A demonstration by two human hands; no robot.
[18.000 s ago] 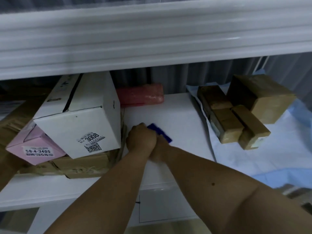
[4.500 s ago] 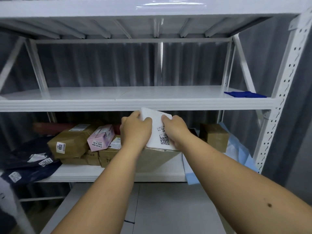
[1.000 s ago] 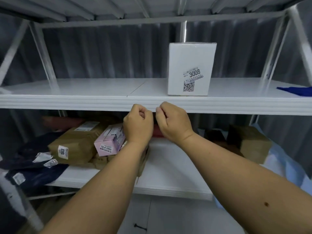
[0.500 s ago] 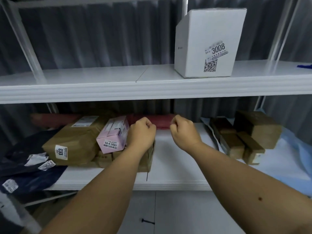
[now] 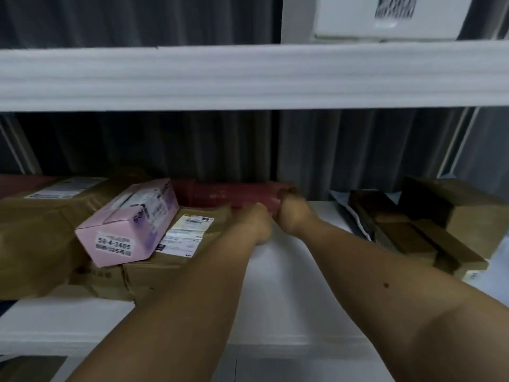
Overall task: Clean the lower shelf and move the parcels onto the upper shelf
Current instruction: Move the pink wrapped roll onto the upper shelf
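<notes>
Now two hands, left hand [image 5: 254,223] and right hand [image 5: 293,216], reach one red parcel [image 5: 231,194].

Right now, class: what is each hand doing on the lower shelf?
Left hand: reaches the red roll parcel; a grip cannot be told.
Right hand: fingers curled round the roll's right end, holding it.

Parcel storeroom — shelf [image 5: 248,78], labelled parcels [image 5: 129,224]

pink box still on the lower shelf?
Yes, the pink box lies tilted atop brown parcels on the lower shelf.
</notes>
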